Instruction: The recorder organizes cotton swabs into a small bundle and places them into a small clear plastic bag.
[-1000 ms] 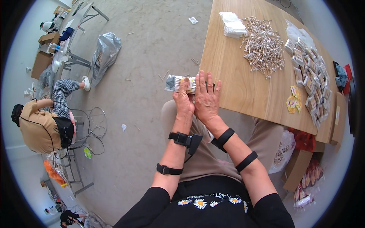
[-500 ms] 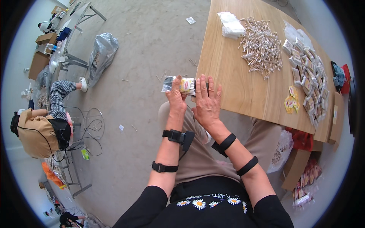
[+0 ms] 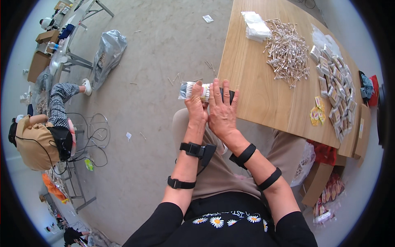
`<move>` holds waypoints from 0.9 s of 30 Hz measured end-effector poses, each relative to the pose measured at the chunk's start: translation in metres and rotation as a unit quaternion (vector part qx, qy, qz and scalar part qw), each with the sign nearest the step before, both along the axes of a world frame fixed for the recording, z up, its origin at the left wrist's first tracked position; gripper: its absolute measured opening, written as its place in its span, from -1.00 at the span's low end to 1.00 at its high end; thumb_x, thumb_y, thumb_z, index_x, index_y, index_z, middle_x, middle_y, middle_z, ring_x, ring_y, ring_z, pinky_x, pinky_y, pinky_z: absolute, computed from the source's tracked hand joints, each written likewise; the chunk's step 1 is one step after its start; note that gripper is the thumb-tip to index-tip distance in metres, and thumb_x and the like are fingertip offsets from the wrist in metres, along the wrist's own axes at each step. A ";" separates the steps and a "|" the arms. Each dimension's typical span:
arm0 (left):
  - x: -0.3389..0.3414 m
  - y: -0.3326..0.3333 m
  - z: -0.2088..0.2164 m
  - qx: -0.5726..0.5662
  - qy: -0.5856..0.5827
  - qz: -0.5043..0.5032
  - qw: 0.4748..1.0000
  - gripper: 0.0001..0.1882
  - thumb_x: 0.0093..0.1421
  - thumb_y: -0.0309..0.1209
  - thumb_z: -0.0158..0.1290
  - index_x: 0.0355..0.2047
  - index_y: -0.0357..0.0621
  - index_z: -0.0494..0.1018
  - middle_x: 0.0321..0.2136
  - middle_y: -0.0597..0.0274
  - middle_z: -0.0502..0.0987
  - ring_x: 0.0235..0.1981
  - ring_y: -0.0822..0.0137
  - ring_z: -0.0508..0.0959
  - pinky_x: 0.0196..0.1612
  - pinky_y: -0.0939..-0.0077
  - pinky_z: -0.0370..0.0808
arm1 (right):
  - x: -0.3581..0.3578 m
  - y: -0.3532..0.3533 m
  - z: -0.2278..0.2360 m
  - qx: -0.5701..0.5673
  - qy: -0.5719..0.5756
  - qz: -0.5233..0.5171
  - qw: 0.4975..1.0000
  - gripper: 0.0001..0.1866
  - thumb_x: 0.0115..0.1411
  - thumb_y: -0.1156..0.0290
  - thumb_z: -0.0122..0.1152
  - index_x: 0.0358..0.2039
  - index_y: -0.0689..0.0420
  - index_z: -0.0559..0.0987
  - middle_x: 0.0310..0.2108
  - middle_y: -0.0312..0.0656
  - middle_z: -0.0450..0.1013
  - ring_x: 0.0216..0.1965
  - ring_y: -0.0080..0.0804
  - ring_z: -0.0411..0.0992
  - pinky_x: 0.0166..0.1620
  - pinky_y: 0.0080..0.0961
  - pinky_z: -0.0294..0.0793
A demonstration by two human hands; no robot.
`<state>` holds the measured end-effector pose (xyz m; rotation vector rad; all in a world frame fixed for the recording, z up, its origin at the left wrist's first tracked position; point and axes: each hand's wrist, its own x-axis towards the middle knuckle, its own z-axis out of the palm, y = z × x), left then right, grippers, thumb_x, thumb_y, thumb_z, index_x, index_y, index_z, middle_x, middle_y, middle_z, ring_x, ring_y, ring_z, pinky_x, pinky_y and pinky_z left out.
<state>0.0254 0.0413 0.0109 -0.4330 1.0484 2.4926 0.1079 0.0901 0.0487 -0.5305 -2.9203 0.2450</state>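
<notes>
My left hand (image 3: 196, 105) is closed around a clear plastic packet of cotton swabs (image 3: 205, 93), held just off the table's near left corner. The thumb lies across the packet, and part of a yellow label shows among the swabs. Against the packet's right end rests my right hand (image 3: 222, 111), its fingers stretched out flat. Something black (image 3: 227, 95) shows between those fingers; its kind is hidden. On the table lie a pile of loose cotton swabs (image 3: 286, 51), a stack of clear bags (image 3: 255, 26) and a few yellow label cards (image 3: 317, 112).
Many filled swab packets (image 3: 336, 88) cover the right side of the wooden table (image 3: 247, 78). Below it stand a cardboard box (image 3: 317, 185) and a bag of swabs (image 3: 303, 162). Leftward, a grey plastic bag (image 3: 109, 55) sits on the floor near a seated person (image 3: 39, 142).
My left hand has shifted slightly toward my right hand. The packet has turned, so less of its yellow label shows and more swab tips do. My right hand stays flat at its end.
</notes>
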 end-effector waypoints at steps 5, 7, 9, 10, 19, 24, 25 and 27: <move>0.000 0.000 0.001 0.037 -0.015 0.003 0.999 -0.85 0.15 -0.43 0.19 -0.30 -0.17 0.47 -0.43 0.37 0.51 -0.46 0.49 0.54 -0.48 0.63 0.55 | -0.006 -0.001 0.001 -0.003 -0.015 0.015 1.000 -0.30 0.15 0.32 0.04 0.30 0.20 0.14 0.39 -0.15 -0.13 0.41 -0.02 -0.25 0.32 0.18 -0.37; 0.001 -0.001 0.001 0.028 -0.010 -0.004 1.000 -0.85 0.15 -0.44 0.19 -0.30 -0.17 0.47 -0.40 0.36 0.51 -0.44 0.50 0.54 -0.43 0.63 0.56 | -0.007 0.000 0.000 -0.010 -0.007 0.027 1.000 -0.33 0.18 0.33 0.00 0.30 0.19 0.14 0.40 -0.16 -0.14 0.41 -0.02 -0.27 0.32 0.19 -0.37; 0.000 -0.001 -0.001 0.024 0.000 -0.007 1.000 -0.85 0.16 -0.43 0.18 -0.29 -0.18 0.47 -0.39 0.35 0.51 -0.43 0.50 0.53 -0.41 0.63 0.56 | -0.009 -0.001 -0.002 -0.001 -0.007 0.031 0.999 -0.32 0.18 0.32 0.01 0.30 0.18 0.14 0.40 -0.16 -0.15 0.41 -0.03 -0.27 0.31 0.20 -0.38; -0.001 -0.002 -0.003 0.020 0.011 -0.011 1.000 -0.84 0.16 -0.43 0.18 -0.28 -0.18 0.47 -0.38 0.35 0.51 -0.42 0.50 0.53 -0.39 0.63 0.55 | -0.010 -0.001 -0.003 0.009 -0.007 0.035 0.999 -0.31 0.17 0.31 0.02 0.30 0.18 0.13 0.40 -0.15 -0.15 0.41 -0.03 -0.28 0.31 0.21 -0.38; -0.004 -0.005 0.008 -0.027 -0.011 -0.022 0.999 -0.79 0.13 -0.33 0.19 -0.29 -0.13 0.44 -0.39 0.34 0.48 -0.42 0.47 0.51 -0.40 0.54 0.52 | -0.019 -0.003 -0.001 0.043 -0.042 0.054 0.997 -0.34 0.15 0.25 0.04 0.27 0.12 0.22 0.37 -0.17 -0.08 0.41 -0.06 -0.24 0.31 0.28 -0.39; -0.020 -0.021 0.001 -0.059 0.016 0.006 0.998 -0.81 0.14 -0.34 0.19 -0.31 -0.12 0.45 -0.41 0.36 0.48 -0.42 0.51 0.49 -0.42 0.59 0.48 | -0.033 -0.014 0.002 0.044 -0.035 0.074 0.996 -0.32 0.14 0.25 0.05 0.28 0.15 0.20 0.37 -0.14 -0.08 0.41 -0.06 -0.26 0.30 0.30 -0.41; -0.025 -0.026 0.000 -0.052 0.027 0.008 0.998 -0.81 0.15 -0.38 0.18 -0.30 -0.17 0.46 -0.39 0.35 0.50 -0.41 0.50 0.52 -0.41 0.61 0.51 | -0.037 -0.017 0.002 0.037 -0.021 0.081 0.996 -0.30 0.13 0.26 0.07 0.28 0.20 0.19 0.38 -0.12 -0.09 0.41 -0.04 -0.28 0.29 0.31 -0.42; -0.033 -0.035 0.004 -0.045 0.050 0.018 0.998 -0.83 0.16 -0.44 0.16 -0.28 -0.23 0.47 -0.39 0.35 0.50 -0.40 0.52 0.53 -0.39 0.64 0.54 | -0.043 -0.025 0.005 0.036 -0.014 0.085 0.996 -0.32 0.15 0.23 0.04 0.28 0.15 0.20 0.37 -0.15 -0.07 0.41 -0.05 -0.26 0.30 0.30 -0.42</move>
